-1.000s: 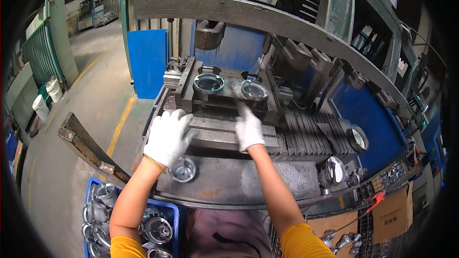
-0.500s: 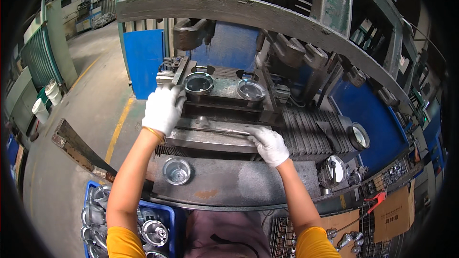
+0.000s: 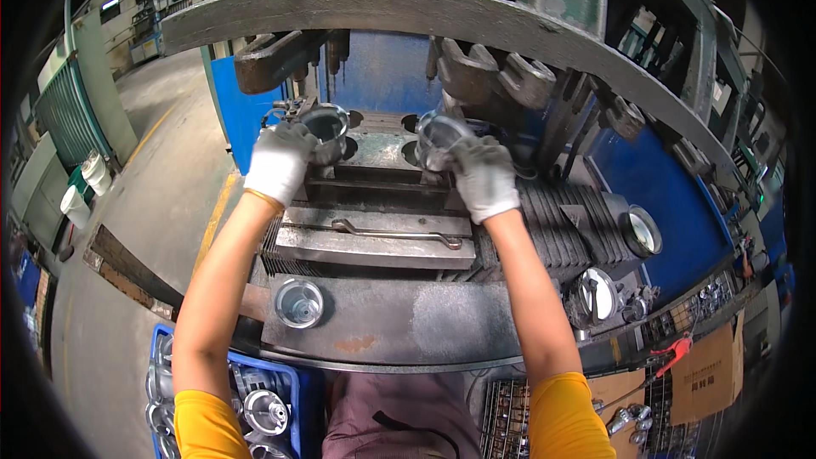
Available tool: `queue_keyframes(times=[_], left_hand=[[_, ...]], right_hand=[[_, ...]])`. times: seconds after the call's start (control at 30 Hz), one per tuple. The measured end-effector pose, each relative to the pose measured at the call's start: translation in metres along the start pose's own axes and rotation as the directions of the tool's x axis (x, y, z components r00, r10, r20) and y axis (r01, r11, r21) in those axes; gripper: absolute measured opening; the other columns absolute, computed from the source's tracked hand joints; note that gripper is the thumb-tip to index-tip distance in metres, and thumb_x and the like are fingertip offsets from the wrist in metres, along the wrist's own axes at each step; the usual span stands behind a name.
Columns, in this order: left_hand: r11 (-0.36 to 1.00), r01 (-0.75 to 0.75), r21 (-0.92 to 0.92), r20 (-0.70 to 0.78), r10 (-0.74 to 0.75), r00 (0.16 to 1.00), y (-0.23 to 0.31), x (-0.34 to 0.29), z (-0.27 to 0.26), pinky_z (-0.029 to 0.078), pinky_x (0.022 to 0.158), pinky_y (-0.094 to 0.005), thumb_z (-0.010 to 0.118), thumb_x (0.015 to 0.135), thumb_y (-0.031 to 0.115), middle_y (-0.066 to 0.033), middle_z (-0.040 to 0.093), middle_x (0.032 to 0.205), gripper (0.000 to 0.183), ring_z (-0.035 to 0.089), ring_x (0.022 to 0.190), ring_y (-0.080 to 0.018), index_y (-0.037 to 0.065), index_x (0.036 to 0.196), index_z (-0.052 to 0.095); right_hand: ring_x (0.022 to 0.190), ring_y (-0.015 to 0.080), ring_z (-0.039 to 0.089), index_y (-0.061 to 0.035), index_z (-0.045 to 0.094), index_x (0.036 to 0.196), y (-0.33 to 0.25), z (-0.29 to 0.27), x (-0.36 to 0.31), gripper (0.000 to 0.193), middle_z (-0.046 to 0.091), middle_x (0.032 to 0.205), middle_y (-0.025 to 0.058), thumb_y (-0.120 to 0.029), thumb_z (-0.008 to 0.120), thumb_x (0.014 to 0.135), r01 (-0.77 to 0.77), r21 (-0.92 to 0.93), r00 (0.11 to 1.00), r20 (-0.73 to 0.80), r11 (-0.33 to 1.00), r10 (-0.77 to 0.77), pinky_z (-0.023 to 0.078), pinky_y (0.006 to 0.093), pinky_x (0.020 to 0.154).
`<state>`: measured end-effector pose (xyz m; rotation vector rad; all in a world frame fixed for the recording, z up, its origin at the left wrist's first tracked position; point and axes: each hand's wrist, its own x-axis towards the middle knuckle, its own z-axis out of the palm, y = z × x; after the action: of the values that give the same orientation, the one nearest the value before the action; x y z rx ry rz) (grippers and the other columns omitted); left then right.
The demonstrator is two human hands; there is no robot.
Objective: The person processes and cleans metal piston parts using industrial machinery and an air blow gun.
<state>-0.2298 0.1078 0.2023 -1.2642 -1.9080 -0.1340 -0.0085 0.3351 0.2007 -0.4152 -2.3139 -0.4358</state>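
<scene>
My left hand [image 3: 282, 160], in a white glove, has its fingers closed on the rim of a round metal cup-shaped casting [image 3: 330, 124] at the left of the machine's fixture plate [image 3: 380, 150]. On the right side, my gloved right hand [image 3: 486, 174] grips a second metal casting [image 3: 436, 132], which is tilted and slightly blurred. Dark round holes show in the plate between the two castings. A wrench [image 3: 399, 234] lies across the metal ledge in front of the plate. Nearer to me, a third casting [image 3: 298, 303] stands on the front shelf.
Overhead runs a heavy steel crossbar [image 3: 374, 4], with clamp arms [image 3: 270, 64] beneath it. Ribbed bellows [image 3: 552, 225] lie to the right. A blue crate [image 3: 294, 412] of castings stands lower left. Round containers [image 3: 599, 296] and a cardboard box [image 3: 704, 374] are at right.
My right hand has left the wrench, which now lies on the ledge, and has moved up to the right casting. Both castings have shifted from their seats, with my left hand now gripping the left one.
</scene>
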Motion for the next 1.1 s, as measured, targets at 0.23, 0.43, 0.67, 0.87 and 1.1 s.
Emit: queue_keyframes(times=[0.23,0.43,0.67,0.87,1.1], left_hand=[[0.943,0.009,-0.333,0.099,0.026,0.995,0.057,-0.060,-0.108,0.048,0.071,-0.0399,0.067,0.071,0.012,-0.0097,0.062,0.090,0.026,0.059,0.082,-0.0306,0.010,0.096,0.061],[0.569,0.499,-0.654,0.602,-0.009,0.798,0.184,-0.114,-0.065,0.049,0.075,-0.0379,0.063,0.084,0.025,-0.0206,0.061,0.090,0.029,0.062,0.088,-0.0336,0.004,0.102,0.056],[-0.275,0.957,-0.096,0.995,-0.041,0.088,0.262,-0.130,0.032,0.033,0.042,-0.0294,0.058,0.090,0.035,-0.0023,0.051,0.054,0.033,0.042,0.043,-0.0119,0.003,0.084,0.062],[-0.392,0.857,-0.335,0.937,-0.237,0.258,0.256,-0.128,-0.002,0.047,0.068,-0.0328,0.059,0.087,0.035,-0.0110,0.063,0.079,0.040,0.055,0.074,-0.0168,-0.003,0.098,0.062],[0.551,0.535,-0.640,0.396,-0.361,0.844,0.292,-0.125,-0.084,0.049,0.070,-0.0413,0.060,0.084,0.033,-0.0156,0.065,0.086,0.027,0.062,0.078,-0.0363,0.009,0.097,0.061]], right_hand=[[0.079,0.0192,0.066,-0.0003,0.061,0.100,0.021,-0.108,-0.126,0.021,0.063,0.090,0.0107,-0.003,0.062,0.079,-0.309,0.815,0.951,0.254,0.490,0.178,0.051,0.0269,0.067],[0.043,0.0072,0.042,0.0025,0.059,0.099,0.062,-0.057,-0.262,0.026,0.056,0.062,0.0034,-0.020,0.061,0.087,-0.809,0.498,0.307,0.811,-0.312,0.498,0.031,0.0217,0.039],[0.041,0.0132,0.043,-0.0012,0.057,0.081,0.069,0.018,-0.298,0.023,0.052,0.056,0.0057,-0.023,0.062,0.084,-0.863,0.197,0.031,0.940,-0.465,0.341,0.034,0.0267,0.040],[0.039,0.0115,0.040,-0.0073,0.058,0.086,0.082,-0.011,-0.296,0.014,0.050,0.058,0.0007,-0.021,0.060,0.088,-0.670,0.385,0.094,0.892,-0.635,0.441,0.032,0.0267,0.037],[0.077,0.0237,0.066,-0.0078,0.065,0.093,0.033,-0.104,-0.278,0.017,0.067,0.090,0.0092,-0.023,0.064,0.085,-0.468,0.584,0.877,0.214,0.663,0.431,0.053,0.0345,0.068]])
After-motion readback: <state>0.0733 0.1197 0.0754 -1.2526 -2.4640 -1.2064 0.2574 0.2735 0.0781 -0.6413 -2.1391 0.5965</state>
